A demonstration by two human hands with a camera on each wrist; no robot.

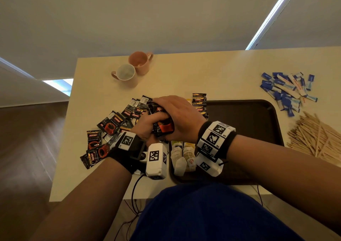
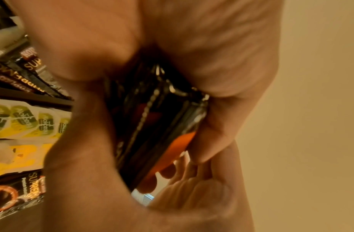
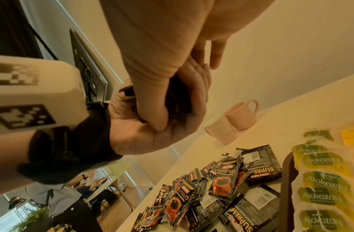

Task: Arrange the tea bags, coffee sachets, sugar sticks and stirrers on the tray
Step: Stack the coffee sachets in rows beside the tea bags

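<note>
A stack of black coffee sachets point(image 1: 163, 125) hangs above the table just left of the dark tray point(image 1: 249, 122). My left hand point(image 1: 144, 128) cups the stack from below with curled fingers. From above, my right hand point(image 1: 177, 113) grips it, thumb against the stack point(image 3: 178, 100). The sachet edges point(image 2: 158, 125) show between the fingers in the left wrist view. Loose coffee sachets point(image 1: 110, 126) lie on the table to the left. Tea bags point(image 1: 184, 155) line the tray's left side, and a few coffee sachets point(image 1: 199, 102) lie at its far left corner.
Blue and white sugar sticks point(image 1: 287, 91) lie in a heap right of the tray, with a pile of wooden stirrers point(image 1: 313, 137) nearer me. Two pink mugs point(image 1: 132, 69) stand at the table's far edge. A cable point(image 1: 134, 191) hangs off the near edge.
</note>
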